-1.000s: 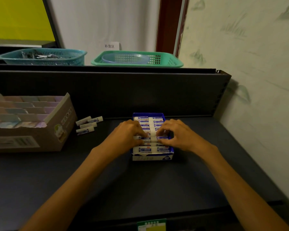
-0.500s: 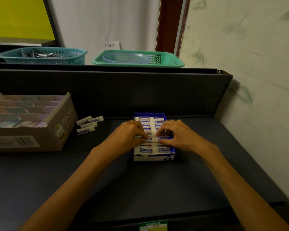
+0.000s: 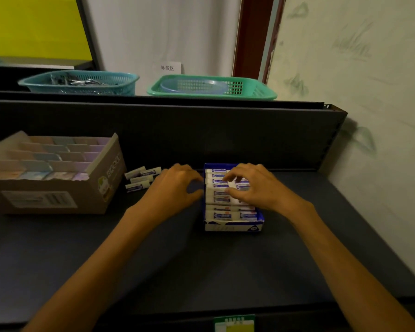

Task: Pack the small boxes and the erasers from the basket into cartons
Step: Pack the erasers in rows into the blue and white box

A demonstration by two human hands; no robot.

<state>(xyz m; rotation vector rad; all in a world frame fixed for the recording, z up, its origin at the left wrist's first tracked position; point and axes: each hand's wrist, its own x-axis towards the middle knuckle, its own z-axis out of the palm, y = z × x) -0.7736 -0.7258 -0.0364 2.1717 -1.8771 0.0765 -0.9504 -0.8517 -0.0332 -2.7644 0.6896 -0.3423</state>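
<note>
A small blue carton (image 3: 233, 226) stands on the dark shelf, filled with rows of white erasers (image 3: 225, 214) in blue-printed sleeves. My right hand (image 3: 256, 188) is over the carton's middle, with curled index finger and thumb pinching an eraser in the rows. My left hand (image 3: 175, 188) sits just left of the carton, its fingers loosely curved toward the carton's left wall and holding nothing. Three loose erasers (image 3: 139, 179) lie on the shelf further left. A brown carton (image 3: 58, 200) at the left holds several pastel small boxes (image 3: 46, 159).
A green basket (image 3: 211, 88) with a blue bowl inside and a teal basket (image 3: 82, 81) with metal items stand on the ledge behind the dark back panel (image 3: 153, 130). A pale wall (image 3: 369, 116) closes the right side. A label (image 3: 234, 323) marks the shelf's front edge.
My left hand has come off the erasers and moved to the left of the blue carton. My right hand stays over the carton, shifted slightly toward its middle.
</note>
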